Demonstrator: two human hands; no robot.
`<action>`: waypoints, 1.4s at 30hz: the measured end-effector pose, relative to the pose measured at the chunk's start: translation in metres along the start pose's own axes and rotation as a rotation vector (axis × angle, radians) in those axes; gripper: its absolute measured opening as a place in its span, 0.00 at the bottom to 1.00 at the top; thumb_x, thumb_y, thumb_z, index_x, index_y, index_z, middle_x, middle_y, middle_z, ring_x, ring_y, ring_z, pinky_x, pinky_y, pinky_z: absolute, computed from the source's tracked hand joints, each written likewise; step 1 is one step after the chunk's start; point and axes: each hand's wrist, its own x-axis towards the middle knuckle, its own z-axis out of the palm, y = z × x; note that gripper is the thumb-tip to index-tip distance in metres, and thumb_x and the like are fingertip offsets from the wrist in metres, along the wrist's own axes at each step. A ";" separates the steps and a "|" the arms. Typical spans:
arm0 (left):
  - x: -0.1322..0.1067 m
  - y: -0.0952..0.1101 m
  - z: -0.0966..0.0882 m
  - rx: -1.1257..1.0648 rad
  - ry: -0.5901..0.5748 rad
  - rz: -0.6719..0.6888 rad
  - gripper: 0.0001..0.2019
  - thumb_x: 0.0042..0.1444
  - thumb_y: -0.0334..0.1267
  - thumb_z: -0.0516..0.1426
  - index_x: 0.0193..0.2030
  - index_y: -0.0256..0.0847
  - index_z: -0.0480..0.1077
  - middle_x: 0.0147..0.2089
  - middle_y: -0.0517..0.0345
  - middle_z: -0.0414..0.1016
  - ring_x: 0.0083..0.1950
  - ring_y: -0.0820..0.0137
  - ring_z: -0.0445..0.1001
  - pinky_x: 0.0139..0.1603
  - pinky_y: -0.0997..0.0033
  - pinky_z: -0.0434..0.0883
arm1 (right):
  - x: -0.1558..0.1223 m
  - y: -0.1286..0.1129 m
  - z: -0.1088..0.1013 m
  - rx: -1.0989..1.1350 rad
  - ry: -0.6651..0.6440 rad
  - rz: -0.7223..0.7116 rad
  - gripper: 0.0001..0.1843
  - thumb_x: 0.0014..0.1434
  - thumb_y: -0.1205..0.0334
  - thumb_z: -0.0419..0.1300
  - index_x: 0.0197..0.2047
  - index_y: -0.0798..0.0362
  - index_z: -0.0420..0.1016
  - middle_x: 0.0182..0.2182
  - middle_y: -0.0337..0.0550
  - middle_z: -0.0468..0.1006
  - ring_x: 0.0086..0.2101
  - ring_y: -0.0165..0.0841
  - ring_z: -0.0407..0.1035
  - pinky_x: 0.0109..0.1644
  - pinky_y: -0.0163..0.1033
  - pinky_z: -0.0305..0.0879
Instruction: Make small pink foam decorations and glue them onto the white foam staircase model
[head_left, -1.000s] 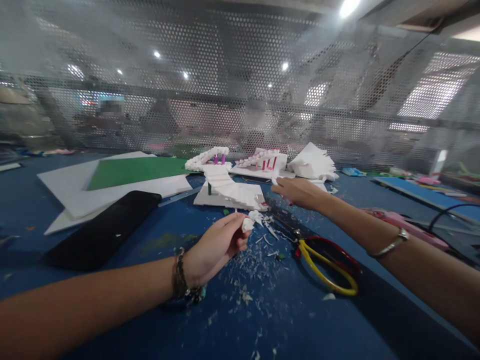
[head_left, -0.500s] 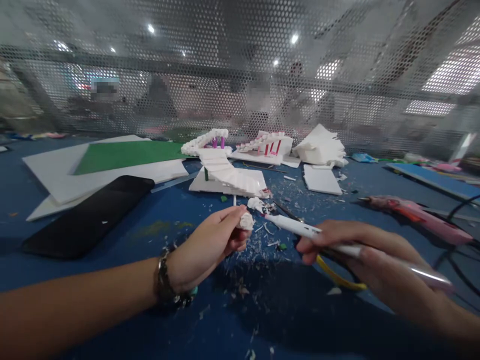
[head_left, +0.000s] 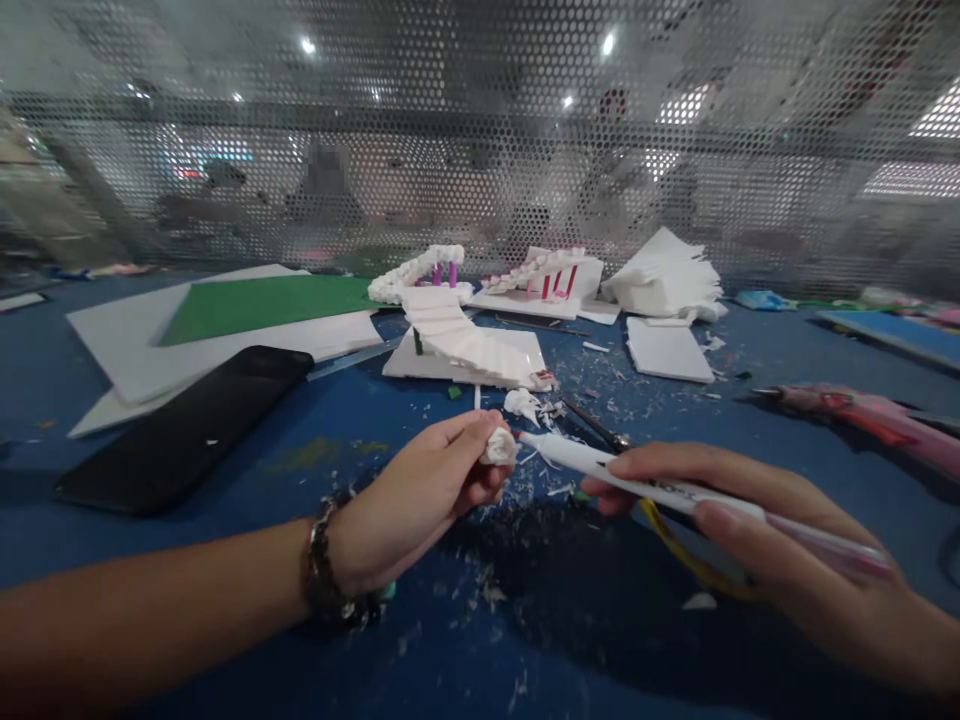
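Head camera: over the middle of the blue surface [head_left: 405, 650], the left hand [head_left: 427, 500] has its thumb and fingertips clamped on a small crumpled white piece [head_left: 498, 447], which faces the right hand [head_left: 750, 540]. The fingers of the right hand are closed around a white marker [head_left: 577, 457], its red tip pointing at the white piece; whether tip and piece touch, I cannot tell. Partly hidden below the right hand is a yellow handle [head_left: 679, 555]. Shavings [head_left: 491, 590] are strewn between the hands and toward the near edge, with a clump of white scraps [head_left: 523, 404] just beyond the piece. Past it stands a white stair model [head_left: 472, 345] on a flat base; toward the far edge are a purple-posted model [head_left: 420, 272], a red-posted model [head_left: 547, 280] and a pleated white stack [head_left: 664, 285]. Toward the left edge, a black slab [head_left: 187, 430] lies in front of a green sheet [head_left: 262, 308] on white sheets [head_left: 112, 325]. A pink tool [head_left: 874, 415] lies near the right edge, pointed end toward the middle
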 end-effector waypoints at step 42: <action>0.000 -0.002 -0.003 -0.064 0.002 0.000 0.09 0.55 0.34 0.49 0.25 0.35 0.62 0.19 0.66 0.57 0.19 0.83 0.51 0.21 0.83 0.53 | -0.002 0.001 -0.001 0.185 0.074 0.085 0.06 0.53 0.60 0.53 0.33 0.43 0.71 0.25 0.37 0.77 0.25 0.27 0.72 0.24 0.25 0.69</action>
